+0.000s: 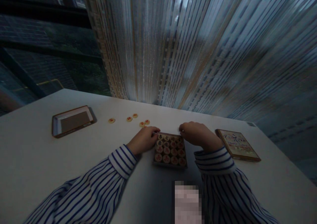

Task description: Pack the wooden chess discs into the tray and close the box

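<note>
A shallow square box (169,167) on the white table holds rows of round wooden Chinese chess pieces (174,152). Dark characters mark the pieces along its far side, and red ones fill the nearer rows. My left hand (146,139) grips the box's far left corner, its fingers bent at the edge. Curled over the far right corner is my right hand (196,134), fingertips pressed together; whatever they may hold is hidden. Beyond my left hand lie several loose red-marked pieces, among them one chess piece (111,120) farther left and another chess piece (135,115) near the back.
An open, shallow box tray (73,128) sits at the left of the table (111,184). To the right, beside my right wrist, lies a flat box lid (238,145) with a printed top. Striped curtains (158,46) hang behind the table's far edge, with a window at the left.
</note>
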`<state>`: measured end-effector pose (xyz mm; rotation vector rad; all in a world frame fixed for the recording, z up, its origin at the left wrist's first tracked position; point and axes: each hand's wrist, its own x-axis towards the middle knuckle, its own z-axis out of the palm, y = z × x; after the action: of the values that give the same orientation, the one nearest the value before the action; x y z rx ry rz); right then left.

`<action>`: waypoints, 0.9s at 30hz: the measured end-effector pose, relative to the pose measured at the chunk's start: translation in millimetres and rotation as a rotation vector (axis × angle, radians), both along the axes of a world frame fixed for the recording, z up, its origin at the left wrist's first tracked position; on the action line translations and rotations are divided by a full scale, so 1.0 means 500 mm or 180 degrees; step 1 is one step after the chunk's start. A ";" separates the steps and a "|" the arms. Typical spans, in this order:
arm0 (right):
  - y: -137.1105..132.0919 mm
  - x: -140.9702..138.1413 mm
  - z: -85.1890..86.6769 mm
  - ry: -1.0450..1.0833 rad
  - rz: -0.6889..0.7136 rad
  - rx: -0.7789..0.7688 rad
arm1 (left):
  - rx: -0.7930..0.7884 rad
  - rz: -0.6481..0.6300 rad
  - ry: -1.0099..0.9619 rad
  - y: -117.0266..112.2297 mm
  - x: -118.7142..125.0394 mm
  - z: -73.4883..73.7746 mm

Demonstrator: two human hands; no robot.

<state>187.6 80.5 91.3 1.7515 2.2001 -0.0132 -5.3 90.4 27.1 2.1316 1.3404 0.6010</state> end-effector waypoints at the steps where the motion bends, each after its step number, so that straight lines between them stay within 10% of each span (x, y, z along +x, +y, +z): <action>1: 0.001 0.001 -0.002 -0.0001 -0.0011 -0.0039 | -0.0009 0.0005 0.0004 0.000 0.000 0.001; 27: 0.000 -0.015 0.009 0.0153 0.0257 0.0512 | 0.0645 0.0344 0.0292 0.007 -0.023 0.025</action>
<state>180.4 80.4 95.9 1.7596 2.3635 0.1459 -17.0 93.7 39.3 2.2825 1.5088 0.7170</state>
